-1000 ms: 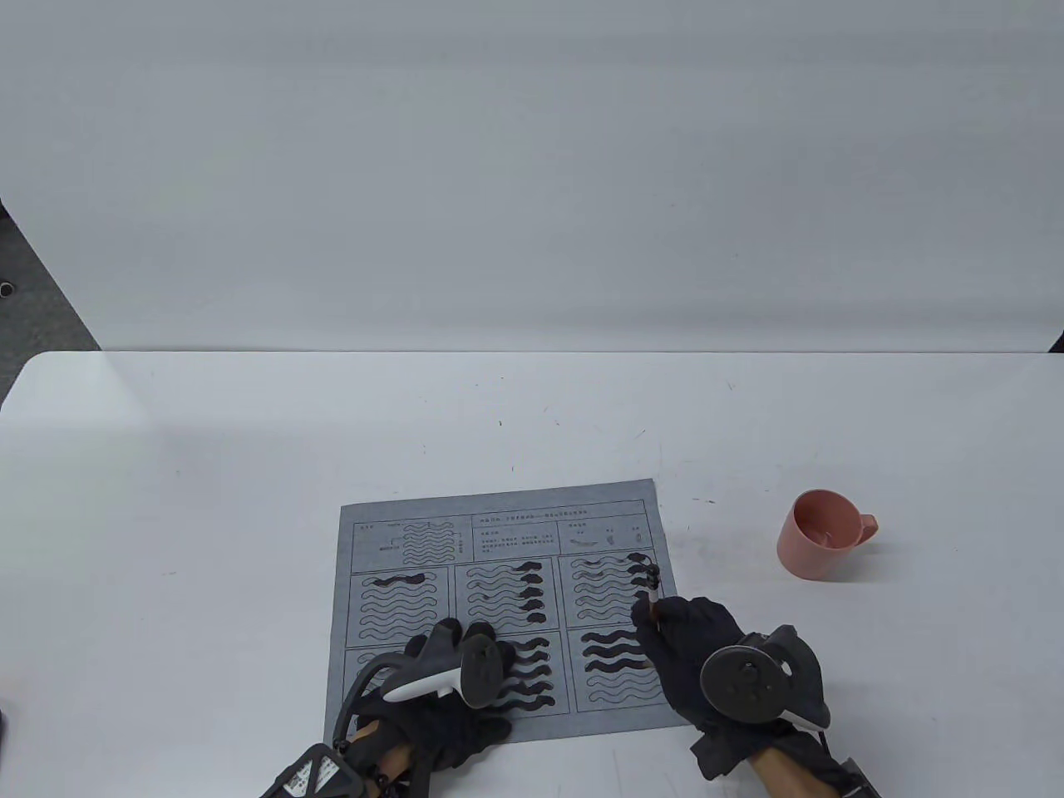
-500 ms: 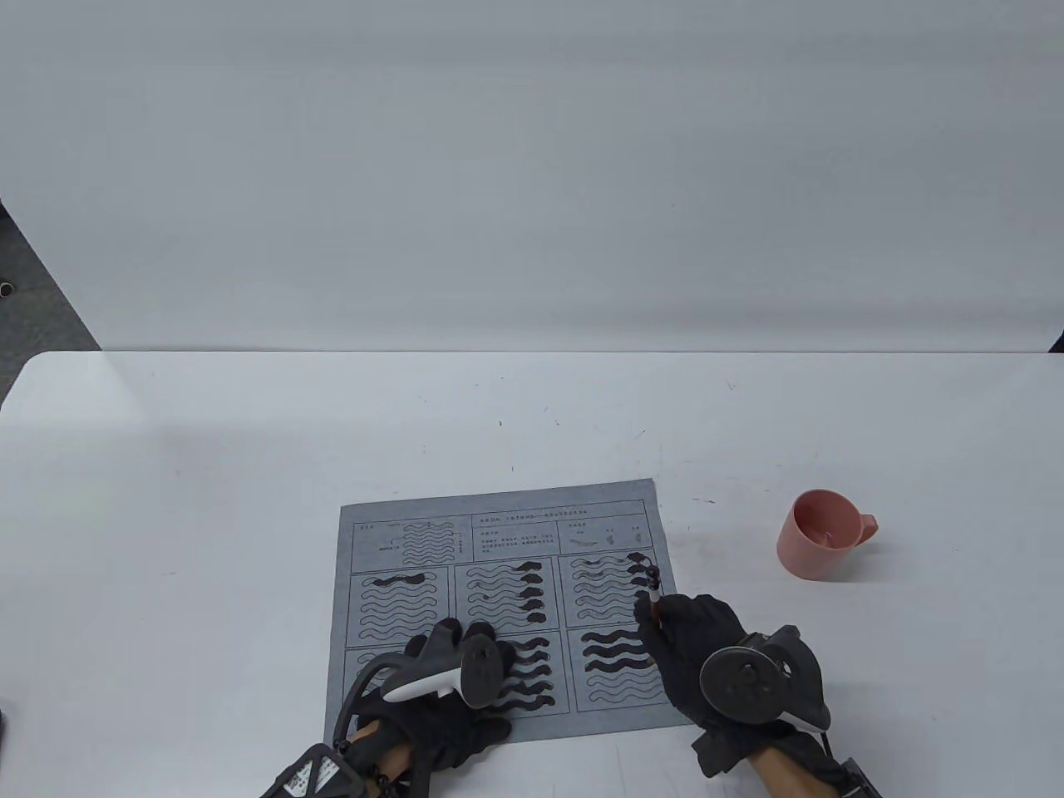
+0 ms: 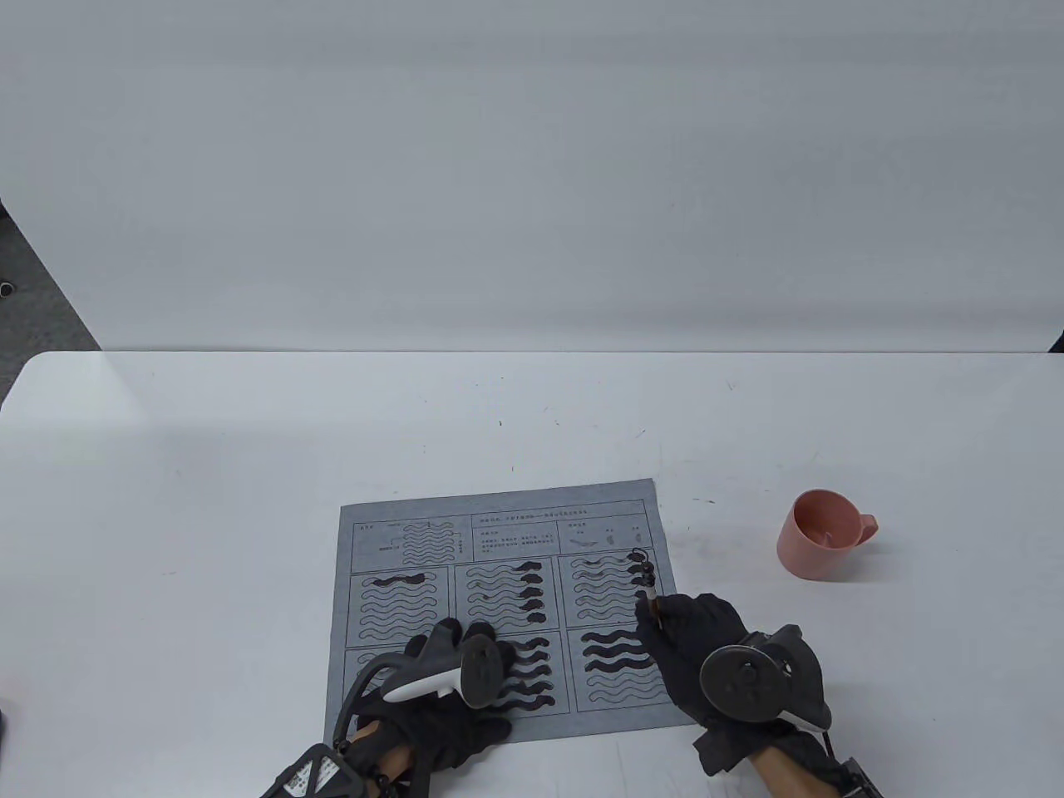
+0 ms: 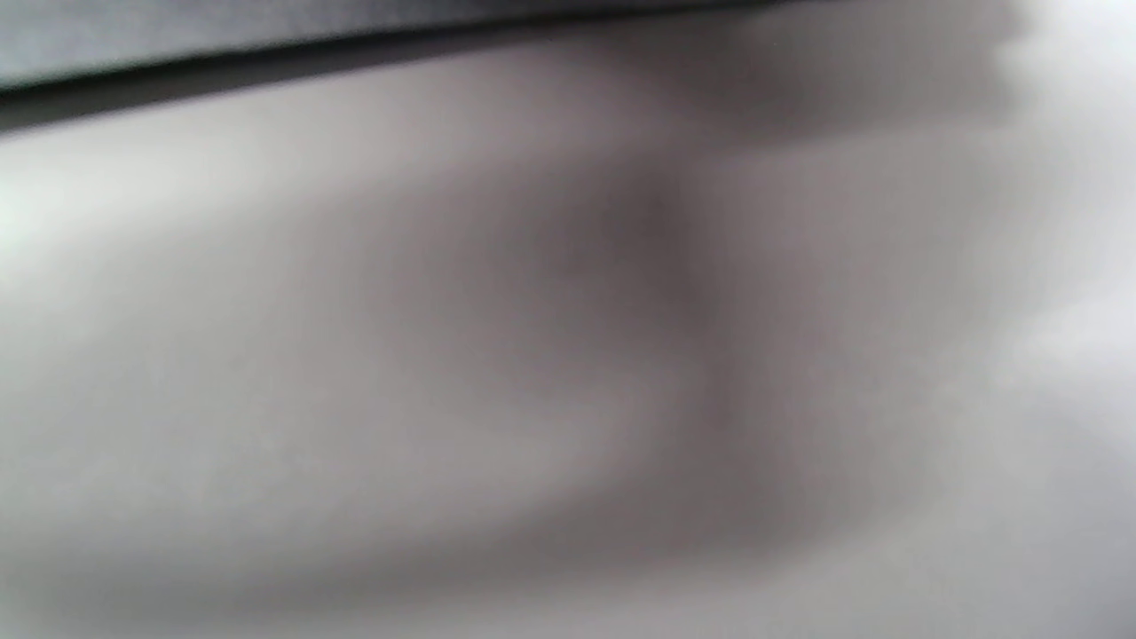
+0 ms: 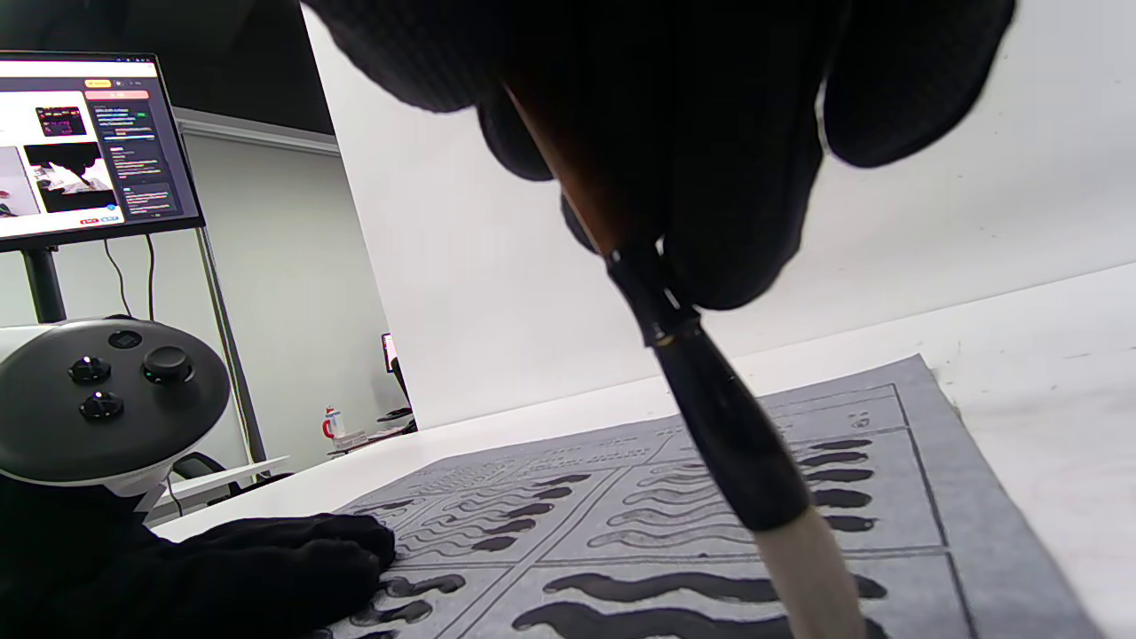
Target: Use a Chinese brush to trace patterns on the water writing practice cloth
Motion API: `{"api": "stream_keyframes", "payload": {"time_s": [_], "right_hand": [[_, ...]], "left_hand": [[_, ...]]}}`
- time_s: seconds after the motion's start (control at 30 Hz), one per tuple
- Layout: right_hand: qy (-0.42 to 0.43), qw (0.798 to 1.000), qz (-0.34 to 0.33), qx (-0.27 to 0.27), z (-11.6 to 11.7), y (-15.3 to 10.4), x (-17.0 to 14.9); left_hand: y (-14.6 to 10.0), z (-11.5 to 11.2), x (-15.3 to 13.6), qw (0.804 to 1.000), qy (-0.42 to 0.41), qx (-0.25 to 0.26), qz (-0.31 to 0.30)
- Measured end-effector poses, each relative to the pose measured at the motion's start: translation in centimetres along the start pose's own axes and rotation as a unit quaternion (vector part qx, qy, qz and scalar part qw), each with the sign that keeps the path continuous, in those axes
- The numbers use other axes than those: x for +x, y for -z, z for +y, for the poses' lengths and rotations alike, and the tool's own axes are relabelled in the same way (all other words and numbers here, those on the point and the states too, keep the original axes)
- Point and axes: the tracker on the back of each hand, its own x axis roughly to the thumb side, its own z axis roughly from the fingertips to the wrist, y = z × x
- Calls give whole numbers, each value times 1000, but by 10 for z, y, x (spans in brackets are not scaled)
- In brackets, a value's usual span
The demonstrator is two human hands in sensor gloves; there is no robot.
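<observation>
A grey rectangular water-writing cloth printed with framed panels of wavy line patterns is lying flat on the white tabletop, near its front edge. Several wave strokes are showing dark and wet, others only outlined. The right hand in its black sensor glove is holding a Chinese brush with a brown shaft and dark ferrule, the fingers closing around the shaft above the ferrule; the brush is slanting toward the cloth's upper right panel, its pale bristles running out of the right wrist view's bottom edge. The left hand is resting palm-down on the cloth's lower left part, fingers spread flat, gripping nothing. A pink plastic cup with a handle is standing well apart to the cloth's right. The left wrist view is blurred grey.
</observation>
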Motion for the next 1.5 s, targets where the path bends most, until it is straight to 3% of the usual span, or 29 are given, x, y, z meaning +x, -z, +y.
{"api": "stream_keyframes", "payload": {"time_s": [1.5], "right_hand": [[-5, 1000, -2, -10, 0, 0, -1]], "left_hand": [[0, 0, 0, 1000, 0, 0, 0]]}}
